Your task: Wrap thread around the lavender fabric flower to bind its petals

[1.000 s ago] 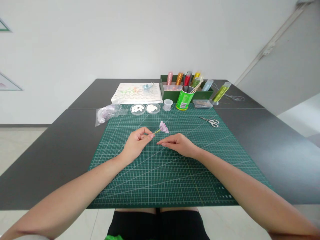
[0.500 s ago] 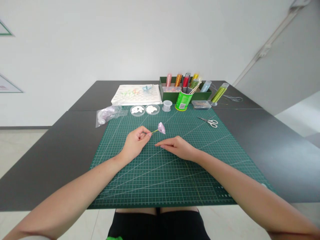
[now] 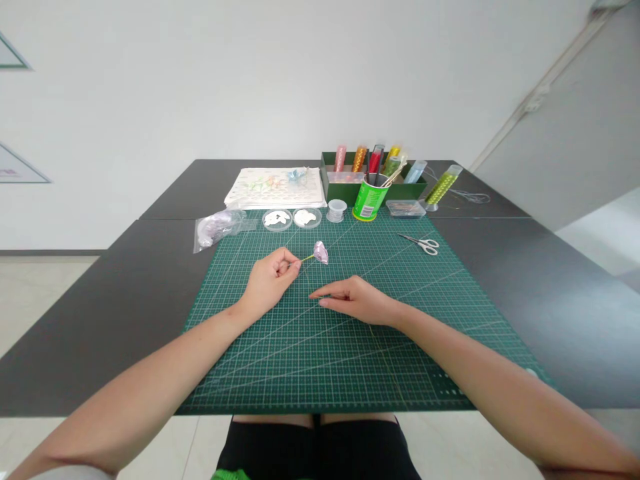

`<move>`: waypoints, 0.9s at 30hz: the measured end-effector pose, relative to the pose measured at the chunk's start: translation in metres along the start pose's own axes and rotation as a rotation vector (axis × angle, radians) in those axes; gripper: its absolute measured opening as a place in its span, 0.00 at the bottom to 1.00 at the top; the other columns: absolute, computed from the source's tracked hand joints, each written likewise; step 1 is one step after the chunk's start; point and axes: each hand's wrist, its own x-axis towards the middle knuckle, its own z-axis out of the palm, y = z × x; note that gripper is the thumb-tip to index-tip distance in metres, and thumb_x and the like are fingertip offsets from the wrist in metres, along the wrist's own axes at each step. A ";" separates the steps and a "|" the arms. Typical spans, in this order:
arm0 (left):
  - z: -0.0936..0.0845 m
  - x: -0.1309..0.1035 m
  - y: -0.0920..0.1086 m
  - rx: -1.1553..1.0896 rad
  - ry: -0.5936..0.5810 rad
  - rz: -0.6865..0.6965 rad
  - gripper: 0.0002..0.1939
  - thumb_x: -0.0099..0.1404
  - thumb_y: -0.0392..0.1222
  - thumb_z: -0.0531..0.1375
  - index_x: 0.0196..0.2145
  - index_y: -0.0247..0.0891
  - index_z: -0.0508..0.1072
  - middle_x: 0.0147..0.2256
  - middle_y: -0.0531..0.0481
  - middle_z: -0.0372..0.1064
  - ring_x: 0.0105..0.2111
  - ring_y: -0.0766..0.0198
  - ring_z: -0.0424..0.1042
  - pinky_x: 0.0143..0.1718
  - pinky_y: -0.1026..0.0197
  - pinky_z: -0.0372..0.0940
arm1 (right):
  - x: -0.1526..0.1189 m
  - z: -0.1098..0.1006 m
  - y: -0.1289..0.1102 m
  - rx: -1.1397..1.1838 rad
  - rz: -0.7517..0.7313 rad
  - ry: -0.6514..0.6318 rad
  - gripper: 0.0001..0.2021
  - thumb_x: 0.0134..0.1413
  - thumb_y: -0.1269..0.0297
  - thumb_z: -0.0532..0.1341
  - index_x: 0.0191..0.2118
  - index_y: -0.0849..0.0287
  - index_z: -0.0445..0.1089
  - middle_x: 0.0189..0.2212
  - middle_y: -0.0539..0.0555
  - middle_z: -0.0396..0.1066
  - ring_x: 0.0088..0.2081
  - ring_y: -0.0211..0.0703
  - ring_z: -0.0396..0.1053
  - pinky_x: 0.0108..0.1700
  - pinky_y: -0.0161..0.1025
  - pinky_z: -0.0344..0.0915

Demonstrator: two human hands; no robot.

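My left hand (image 3: 273,277) pinches the thin green stem of a small pale-purple artificial flower (image 3: 321,253) between thumb and fingers. The bloom points right, a little above the green cutting mat (image 3: 280,360). To the right and nearer to me, my right hand (image 3: 353,299) has its thumb and forefinger brought close together, palm down over the mat. Anything between those fingertips is too fine to make out. Below that hand a faint thread-like line (image 3: 384,357) runs toward the mat's front edge.
White-handled scissors (image 3: 425,247) lie right on the mat. Along the back stand a plastic bag (image 3: 217,230), two shallow dishes (image 3: 277,221) of white pieces, a small clear spool (image 3: 337,211), a green can (image 3: 369,201) and a green box (image 3: 345,191) of thread tubes. A white stack (image 3: 275,190) lies behind.
The flower and my left hand have shifted very slightly left. My right forefinger and thumb have parted a little at the tips. The whole view has moved slightly.
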 end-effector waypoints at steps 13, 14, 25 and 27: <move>0.002 0.000 -0.002 0.102 -0.107 -0.020 0.08 0.66 0.42 0.58 0.29 0.39 0.70 0.18 0.62 0.55 0.19 0.70 0.54 0.25 0.66 0.51 | -0.011 -0.012 -0.021 0.211 -0.082 -0.024 0.18 0.66 0.56 0.62 0.48 0.64 0.82 0.19 0.46 0.60 0.20 0.31 0.47 0.22 0.34 0.43; 0.004 -0.001 -0.001 0.115 -0.132 -0.006 0.08 0.66 0.41 0.58 0.29 0.39 0.70 0.18 0.62 0.54 0.19 0.70 0.54 0.24 0.66 0.51 | -0.012 -0.014 -0.022 0.226 -0.094 -0.004 0.18 0.66 0.55 0.62 0.47 0.64 0.82 0.19 0.46 0.60 0.20 0.31 0.47 0.22 0.34 0.43; 0.018 -0.028 0.017 0.087 -0.439 0.173 0.05 0.66 0.35 0.57 0.32 0.39 0.70 0.18 0.64 0.50 0.17 0.73 0.54 0.22 0.68 0.50 | -0.016 -0.027 -0.023 0.229 -0.144 0.295 0.14 0.62 0.55 0.66 0.44 0.59 0.84 0.21 0.51 0.72 0.22 0.35 0.60 0.23 0.34 0.54; 0.018 -0.029 0.017 0.079 -0.457 0.215 0.05 0.66 0.35 0.58 0.31 0.39 0.70 0.18 0.64 0.50 0.16 0.74 0.54 0.22 0.69 0.50 | -0.014 -0.028 -0.019 0.218 -0.142 0.330 0.13 0.62 0.57 0.66 0.44 0.58 0.84 0.28 0.54 0.79 0.26 0.37 0.68 0.26 0.35 0.60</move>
